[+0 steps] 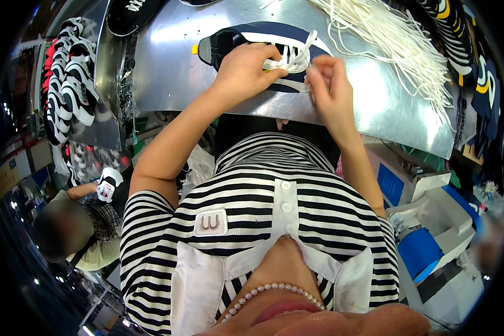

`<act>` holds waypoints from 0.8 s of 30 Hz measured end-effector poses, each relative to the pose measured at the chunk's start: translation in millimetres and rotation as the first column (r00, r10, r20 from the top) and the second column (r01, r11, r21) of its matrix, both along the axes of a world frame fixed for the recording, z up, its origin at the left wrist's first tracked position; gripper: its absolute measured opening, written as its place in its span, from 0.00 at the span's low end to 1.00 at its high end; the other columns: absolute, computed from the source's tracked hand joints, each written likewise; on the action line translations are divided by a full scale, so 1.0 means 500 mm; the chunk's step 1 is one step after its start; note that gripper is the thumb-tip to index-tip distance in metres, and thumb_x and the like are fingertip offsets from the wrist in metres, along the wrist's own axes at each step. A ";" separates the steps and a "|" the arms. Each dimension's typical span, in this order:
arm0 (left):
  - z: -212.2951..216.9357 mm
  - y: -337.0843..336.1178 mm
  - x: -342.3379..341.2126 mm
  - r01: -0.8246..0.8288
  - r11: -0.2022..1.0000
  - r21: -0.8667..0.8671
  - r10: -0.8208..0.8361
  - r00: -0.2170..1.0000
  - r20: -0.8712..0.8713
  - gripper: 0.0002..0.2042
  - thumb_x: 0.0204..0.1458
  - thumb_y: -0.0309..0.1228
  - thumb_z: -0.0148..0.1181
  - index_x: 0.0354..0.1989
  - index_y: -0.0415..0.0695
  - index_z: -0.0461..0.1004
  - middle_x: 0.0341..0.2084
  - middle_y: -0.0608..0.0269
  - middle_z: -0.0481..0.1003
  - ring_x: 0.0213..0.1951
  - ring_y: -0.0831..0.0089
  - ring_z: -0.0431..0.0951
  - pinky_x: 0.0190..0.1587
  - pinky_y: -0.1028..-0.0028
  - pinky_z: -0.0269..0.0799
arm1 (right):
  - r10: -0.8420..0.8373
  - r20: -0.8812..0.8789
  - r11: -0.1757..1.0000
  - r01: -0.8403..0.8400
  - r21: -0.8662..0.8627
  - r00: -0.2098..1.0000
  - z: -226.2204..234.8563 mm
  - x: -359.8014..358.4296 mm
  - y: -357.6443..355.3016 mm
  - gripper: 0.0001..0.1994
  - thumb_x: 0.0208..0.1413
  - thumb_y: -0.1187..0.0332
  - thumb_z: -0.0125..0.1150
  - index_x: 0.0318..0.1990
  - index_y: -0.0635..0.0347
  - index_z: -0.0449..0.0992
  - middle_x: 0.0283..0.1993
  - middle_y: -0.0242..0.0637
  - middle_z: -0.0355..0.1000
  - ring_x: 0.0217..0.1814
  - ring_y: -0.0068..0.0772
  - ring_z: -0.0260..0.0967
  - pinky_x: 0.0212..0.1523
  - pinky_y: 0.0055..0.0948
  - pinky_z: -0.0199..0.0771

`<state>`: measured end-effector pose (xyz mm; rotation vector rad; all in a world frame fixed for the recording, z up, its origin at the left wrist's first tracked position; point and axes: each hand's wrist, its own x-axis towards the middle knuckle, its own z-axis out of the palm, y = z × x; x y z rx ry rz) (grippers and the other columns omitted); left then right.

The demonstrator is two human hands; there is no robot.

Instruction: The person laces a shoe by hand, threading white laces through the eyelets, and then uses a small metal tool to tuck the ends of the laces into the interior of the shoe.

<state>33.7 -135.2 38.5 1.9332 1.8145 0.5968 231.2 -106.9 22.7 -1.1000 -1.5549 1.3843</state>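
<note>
A navy shoe upper (274, 31) with white trim lies on the metal table, its dark heel end to the left and its toe to the right. My left hand (247, 68) rests over its near side, thumb and fingers closed on the edge of the lacing opening. A white shoelace (301, 57) crosses that opening in several rows, and a loop of it stands up toward the toe. Beside the loop, my right hand (331, 84) is curled, thumb and forefinger brought together at the lace. Its fingertips are slightly blurred, so what they pinch is hard to see.
A bundle of loose white laces (386, 47) spreads over the right of the metal table (168, 84). Black-and-white shoes (73, 84) are stacked at left, dark uppers (451, 36) at far right. Below left, a person (87, 224) holds a white shoe. A blue-and-white machine (425, 246) stands lower right.
</note>
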 end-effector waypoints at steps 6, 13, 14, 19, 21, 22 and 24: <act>-0.005 -0.002 -0.003 0.015 0.999 0.037 -0.015 1.000 -0.003 0.16 0.46 0.43 0.66 0.34 0.42 0.78 0.31 0.58 0.77 0.37 0.57 0.76 0.41 0.62 0.71 | 0.128 0.140 0.992 -0.125 -0.031 0.982 -0.018 0.013 -0.037 0.07 0.60 0.69 0.58 0.39 0.64 0.71 0.31 0.41 0.78 0.32 0.31 0.78 0.33 0.27 0.73; -0.010 -0.003 -0.003 0.038 0.993 0.108 -0.043 0.998 0.045 0.15 0.44 0.40 0.67 0.32 0.41 0.78 0.29 0.57 0.77 0.32 0.54 0.76 0.37 0.61 0.71 | 0.131 0.227 0.990 -0.117 -0.075 0.965 -0.011 -0.001 -0.025 0.08 0.59 0.70 0.58 0.40 0.65 0.68 0.28 0.41 0.78 0.32 0.34 0.78 0.32 0.29 0.73; -0.015 -0.003 0.002 0.043 0.991 0.125 -0.051 0.997 0.057 0.14 0.44 0.39 0.67 0.32 0.41 0.77 0.28 0.57 0.76 0.32 0.54 0.76 0.36 0.61 0.70 | 0.115 0.234 0.992 -0.101 -0.071 0.965 -0.015 -0.001 -0.023 0.09 0.59 0.70 0.58 0.40 0.65 0.67 0.28 0.41 0.78 0.31 0.35 0.78 0.32 0.30 0.73; -0.035 0.007 0.042 0.189 0.941 0.279 -0.207 0.978 0.037 0.12 0.46 0.35 0.67 0.29 0.40 0.73 0.24 0.52 0.70 0.29 0.51 0.73 0.30 0.60 0.67 | 0.068 0.112 0.984 -0.048 -0.172 0.991 -0.072 -0.010 -0.015 0.11 0.57 0.67 0.53 0.40 0.68 0.69 0.28 0.50 0.74 0.32 0.48 0.76 0.32 0.42 0.74; -0.042 -0.015 0.025 0.126 0.957 0.261 -0.154 0.984 0.086 0.10 0.49 0.32 0.66 0.27 0.39 0.72 0.23 0.53 0.69 0.27 0.55 0.72 0.29 0.62 0.66 | 0.202 0.540 0.961 -0.272 0.052 0.817 -0.075 -0.046 -0.006 0.13 0.53 0.68 0.54 0.42 0.68 0.72 0.28 0.53 0.73 0.36 0.51 0.75 0.34 0.44 0.75; -0.043 -0.017 0.010 0.141 0.958 0.248 -0.175 0.977 0.123 0.08 0.50 0.29 0.65 0.28 0.38 0.73 0.24 0.52 0.69 0.28 0.54 0.72 0.30 0.63 0.66 | 0.213 0.529 0.977 -0.197 -0.088 0.822 -0.040 -0.060 -0.007 0.17 0.51 0.68 0.55 0.46 0.71 0.68 0.30 0.55 0.74 0.36 0.55 0.75 0.33 0.47 0.74; -0.042 -0.028 -0.032 0.142 0.956 0.255 -0.177 0.977 0.119 0.08 0.51 0.28 0.64 0.29 0.37 0.72 0.25 0.51 0.70 0.29 0.53 0.72 0.32 0.63 0.66 | 0.192 0.484 0.981 -0.149 -0.125 0.854 -0.043 -0.086 -0.004 0.24 0.50 0.65 0.60 0.51 0.69 0.61 0.34 0.56 0.75 0.38 0.56 0.75 0.35 0.48 0.75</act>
